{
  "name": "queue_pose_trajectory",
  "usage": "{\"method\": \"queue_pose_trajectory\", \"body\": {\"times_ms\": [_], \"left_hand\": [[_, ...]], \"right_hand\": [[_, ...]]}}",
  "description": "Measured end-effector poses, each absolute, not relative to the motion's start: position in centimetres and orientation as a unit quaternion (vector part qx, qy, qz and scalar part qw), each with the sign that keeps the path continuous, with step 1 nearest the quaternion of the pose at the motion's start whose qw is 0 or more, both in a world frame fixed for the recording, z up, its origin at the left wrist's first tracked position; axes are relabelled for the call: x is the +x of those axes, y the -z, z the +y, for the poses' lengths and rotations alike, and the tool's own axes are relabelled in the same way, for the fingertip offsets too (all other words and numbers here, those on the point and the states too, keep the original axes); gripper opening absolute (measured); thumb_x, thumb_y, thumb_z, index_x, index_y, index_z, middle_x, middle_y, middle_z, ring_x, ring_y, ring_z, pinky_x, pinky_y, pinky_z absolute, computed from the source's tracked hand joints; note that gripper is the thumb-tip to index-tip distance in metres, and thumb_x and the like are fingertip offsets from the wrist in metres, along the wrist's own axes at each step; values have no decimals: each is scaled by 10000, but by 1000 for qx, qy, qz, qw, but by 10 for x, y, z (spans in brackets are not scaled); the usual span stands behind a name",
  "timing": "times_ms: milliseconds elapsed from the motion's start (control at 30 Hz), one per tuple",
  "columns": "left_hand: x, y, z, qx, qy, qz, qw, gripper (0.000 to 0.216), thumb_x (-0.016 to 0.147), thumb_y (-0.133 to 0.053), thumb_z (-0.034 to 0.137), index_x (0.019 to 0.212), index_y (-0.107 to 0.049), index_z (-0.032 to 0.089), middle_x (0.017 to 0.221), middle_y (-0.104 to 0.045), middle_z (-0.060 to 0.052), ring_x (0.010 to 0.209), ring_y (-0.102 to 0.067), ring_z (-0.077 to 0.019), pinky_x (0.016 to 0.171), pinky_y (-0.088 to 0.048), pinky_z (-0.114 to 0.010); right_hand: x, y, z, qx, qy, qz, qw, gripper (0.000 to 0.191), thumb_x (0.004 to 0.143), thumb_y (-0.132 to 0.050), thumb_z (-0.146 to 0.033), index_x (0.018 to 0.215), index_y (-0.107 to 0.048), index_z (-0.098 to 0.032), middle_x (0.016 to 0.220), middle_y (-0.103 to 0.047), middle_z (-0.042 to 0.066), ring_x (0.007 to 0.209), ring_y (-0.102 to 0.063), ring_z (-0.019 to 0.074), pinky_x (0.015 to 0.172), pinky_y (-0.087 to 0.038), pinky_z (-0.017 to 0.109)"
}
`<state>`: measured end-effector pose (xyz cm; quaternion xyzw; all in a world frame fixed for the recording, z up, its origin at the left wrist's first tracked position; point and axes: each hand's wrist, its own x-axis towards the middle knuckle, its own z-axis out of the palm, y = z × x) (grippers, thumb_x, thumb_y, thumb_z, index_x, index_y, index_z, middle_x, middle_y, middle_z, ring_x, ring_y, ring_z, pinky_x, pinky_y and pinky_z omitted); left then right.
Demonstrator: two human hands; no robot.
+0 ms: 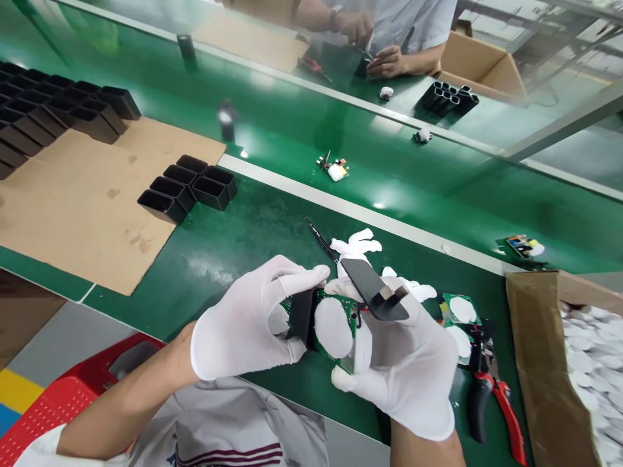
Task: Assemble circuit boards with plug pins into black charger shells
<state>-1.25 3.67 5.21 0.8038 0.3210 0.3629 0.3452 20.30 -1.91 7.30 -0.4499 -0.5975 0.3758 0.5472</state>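
Observation:
My left hand point(253, 318), in a white glove, is closed around a black plastic case point(302, 316). A green circuit board point(348, 303) with a round white pad point(335, 327) sticks out of the case on its right side. My right hand point(413, 363), also gloved, grips the board's right end. A black end cover point(372, 288) with two metal plug prongs stands over my right fingers, joined to the board by a dark wire. Behind the hands lie loose white gloves point(357, 246) and black tweezers point(318, 237).
Black cases point(187, 185) stand on cardboard point(97, 194) at left. Red-handled pliers point(491, 389) and padded boards point(462, 311) lie at right, beside a carton point(540, 363) of white pads. Opposite, a person's hands point(387, 61) work. A red stool point(73, 402) stands lower left.

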Motion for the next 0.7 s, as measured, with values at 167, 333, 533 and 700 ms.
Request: {"method": "queue_pose_trajectory", "body": {"times_ms": [167, 333, 533, 700], "left_hand": [[-14, -52, 36, 803, -370, 314, 346, 881, 733, -782, 34, 1539, -572, 321, 1249, -715, -4, 1057, -789, -171, 838, -684, -233], [-14, -50, 37, 799, -378, 306, 353, 860, 760, -773, 41, 1547, -559, 314, 1264, -704, -11, 1061, -780, -161, 813, -676, -221], [-13, -46, 37, 795, -378, 309, 360, 876, 752, -781, 41, 1549, -546, 317, 1263, -698, -6, 1078, -779, -163, 828, -673, -229], [-14, -41, 36, 791, -383, 314, 361, 887, 745, -788, 34, 1545, -546, 329, 1269, -701, -5, 1081, -777, -173, 838, -673, -251]], "right_hand": [[202, -71, -16, -442, -385, -615, 528, 668, 686, -1087, -263, 1281, -792, -340, 1254, -818, 73, 1196, -779, 385, 1035, -658, 590], [204, -67, -16, -430, -360, -635, 531, 687, 730, -1066, -257, 1336, -765, -374, 1304, -801, 25, 1222, -750, 317, 1095, -621, 525], [204, -59, -16, -442, -325, -642, 536, 692, 731, -1071, -324, 1346, -756, -369, 1283, -783, 17, 1201, -721, 286, 1069, -600, 474], [203, -61, -14, -450, -321, -652, 519, 637, 759, -1053, -331, 1322, -755, -348, 1233, -775, 24, 1148, -714, 274, 1011, -612, 453]]}}
